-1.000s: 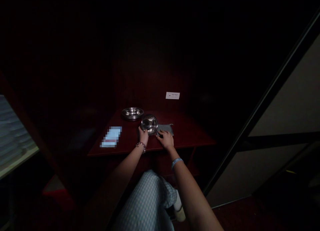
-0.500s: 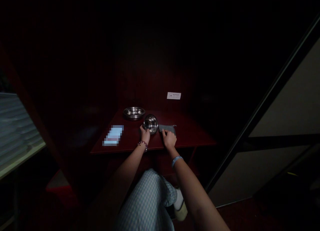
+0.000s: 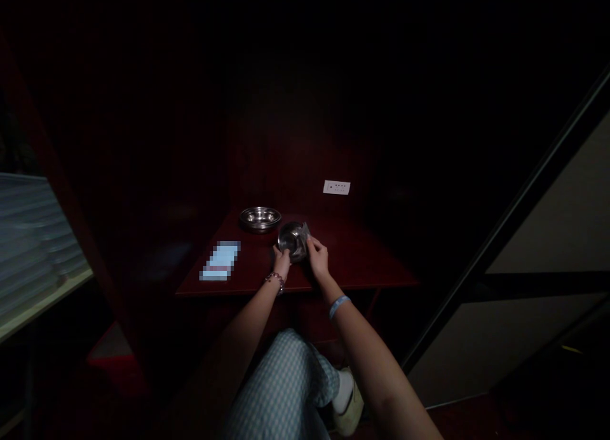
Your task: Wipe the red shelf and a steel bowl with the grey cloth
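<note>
While your left hand (image 3: 282,260) grips the small steel bowl (image 3: 290,239) by its near-left rim, the bowl stands tilted on the dark red tabletop (image 3: 352,262), mouth turned toward you. Your right hand (image 3: 318,257) is closed on a grey cloth (image 3: 305,230) and presses it against the right side of the bowl; only a small corner of the cloth shows above the fingers. Both hands sit close together, near the centre of the tabletop and a little back from its near edge.

Note the edges. The near edge of the tabletop runs left to right just behind your wrists. The right part of the surface, between your right hand and the right edge, is open. The far boundary is a dark back panel carrying a white socket plate (image 3: 336,187), far and to the right of the bowl.

Note the surrounding items. A second, shallower steel dish (image 3: 260,217) rests flat just far-left of the held bowl, near it but apart. A pale blurred rectangle (image 3: 220,261) lies flat on the left part of the tabletop, well apart from your left hand. A dark diagonal frame member (image 3: 505,236) bounds the right side of the work area. Your knee in checked fabric (image 3: 286,383) sits below the near edge.
</note>
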Demonstrator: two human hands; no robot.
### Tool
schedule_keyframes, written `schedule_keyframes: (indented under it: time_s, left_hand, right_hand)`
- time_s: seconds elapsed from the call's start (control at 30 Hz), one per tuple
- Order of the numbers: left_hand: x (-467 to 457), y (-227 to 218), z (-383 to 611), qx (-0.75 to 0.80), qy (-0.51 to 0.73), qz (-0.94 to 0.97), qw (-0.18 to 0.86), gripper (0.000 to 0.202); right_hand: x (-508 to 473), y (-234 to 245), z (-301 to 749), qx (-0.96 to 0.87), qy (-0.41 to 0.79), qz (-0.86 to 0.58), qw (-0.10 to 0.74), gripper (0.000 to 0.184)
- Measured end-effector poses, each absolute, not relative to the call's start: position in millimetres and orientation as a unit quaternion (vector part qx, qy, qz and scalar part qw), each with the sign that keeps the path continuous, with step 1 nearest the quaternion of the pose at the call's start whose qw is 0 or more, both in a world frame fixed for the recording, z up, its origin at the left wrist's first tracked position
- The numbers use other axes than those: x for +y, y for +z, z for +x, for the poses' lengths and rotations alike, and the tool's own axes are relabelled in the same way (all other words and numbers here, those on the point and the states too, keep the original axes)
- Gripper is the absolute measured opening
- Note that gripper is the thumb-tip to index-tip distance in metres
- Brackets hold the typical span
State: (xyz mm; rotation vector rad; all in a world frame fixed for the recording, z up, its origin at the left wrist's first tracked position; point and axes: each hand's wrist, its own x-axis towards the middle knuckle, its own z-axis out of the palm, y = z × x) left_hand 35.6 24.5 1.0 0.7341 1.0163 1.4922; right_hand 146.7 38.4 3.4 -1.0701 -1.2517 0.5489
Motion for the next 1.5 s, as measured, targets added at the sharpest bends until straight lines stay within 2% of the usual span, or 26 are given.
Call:
schedule_keyframes:
  time_s: [0.13, 0.3, 0.43, 0.5, 0.67, 0.83, 0.97, 1.17, 1.37, 1.5]
  left_hand:
    - [20, 6, 35, 0.412, 0.631, 0.301, 0.584, 0.046]
    - [19, 9, 35, 0.392, 0.633, 0.280, 0.606, 0.041]
    - [21, 6, 36, 0.388, 0.629, 0.284, 0.611, 0.037]
    - [22, 3, 36, 0.384, 0.625, 0.297, 0.611, 0.035]
    - [23, 0, 36, 0.393, 0.610, 0.322, 0.608, 0.036]
    - [20, 2, 34, 0.391, 0.611, 0.340, 0.599, 0.031]
    - [17, 6, 34, 0.383, 0.609, 0.327, 0.612, 0.030]
    - [19, 7, 35, 0.377, 0.638, 0.283, 0.608, 0.036]
    - [23, 6, 36, 0.347, 0.664, 0.271, 0.605, 0.038]
    - [26, 4, 35, 0.357, 0.676, 0.261, 0.589, 0.042]
  right_hand:
    - [33, -7, 143, -0.632, 0.177, -0.453, 0.604, 0.043]
    - [31, -9, 152, -0.622, 0.077, -0.481, 0.613, 0.039]
    - [37, -14, 158, -0.582, 0.047, -0.519, 0.624, 0.054]
    - [40, -19, 160, -0.546, 0.065, -0.551, 0.628, 0.056]
    - [41, -23, 159, -0.517, 0.159, -0.569, 0.619, 0.042]
    - [35, -18, 159, -0.496, 0.211, -0.580, 0.610, 0.044]
    - [35, -16, 161, -0.490, 0.255, -0.544, 0.632, 0.048]
    - [36, -15, 162, -0.485, 0.383, -0.462, 0.637, 0.050]
    - [37, -15, 158, -0.485, 0.325, -0.497, 0.642, 0.047]
    - [38, -16, 158, -0.518, 0.336, -0.500, 0.607, 0.048]
